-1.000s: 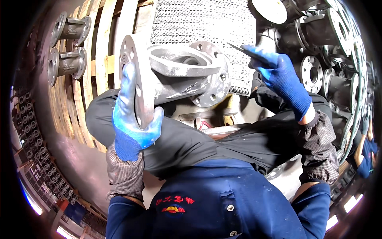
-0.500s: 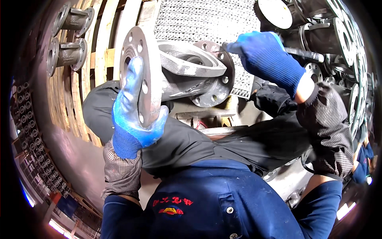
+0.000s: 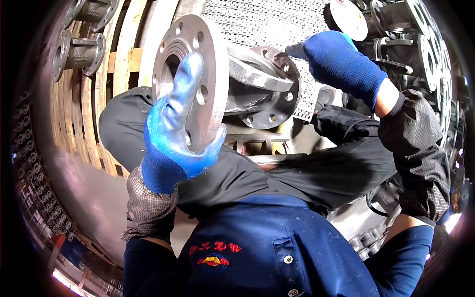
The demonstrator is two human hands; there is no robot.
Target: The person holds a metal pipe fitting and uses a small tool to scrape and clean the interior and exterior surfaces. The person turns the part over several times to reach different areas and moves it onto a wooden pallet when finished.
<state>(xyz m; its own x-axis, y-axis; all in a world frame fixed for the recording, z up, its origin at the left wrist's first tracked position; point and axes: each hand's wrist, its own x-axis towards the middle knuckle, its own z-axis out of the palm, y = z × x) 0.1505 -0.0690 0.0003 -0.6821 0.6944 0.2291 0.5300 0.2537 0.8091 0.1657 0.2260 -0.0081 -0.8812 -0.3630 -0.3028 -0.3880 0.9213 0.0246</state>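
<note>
A grey cast-metal flanged valve body (image 3: 255,94) lies across in front of me, above my thighs. It has a round flange with bolt holes at each end and an angled oval opening on top. My left hand (image 3: 173,133), in a blue coated glove, grips the near-left flange (image 3: 217,89), fingers over its face and thumb by its lower rim. My right hand (image 3: 341,64), also gloved, is a closed fist just beyond the far-right flange (image 3: 292,94). A dark bar (image 3: 393,65) shows behind the fist; whether the fist holds it is unclear.
Wooden pallet slats (image 3: 89,109) on the left carry two smaller flanged pipe pieces (image 3: 79,54). A metal grid surface (image 3: 267,20) lies ahead. Several flanged castings (image 3: 405,49) and a pale round disc (image 3: 349,20) crowd the right. A low metal frame (image 3: 262,138) stands between my legs.
The valve body has shifted right with my left hand, and its near flange has turned to show more of its bore. My right fist has moved slightly right and stays closed.
</note>
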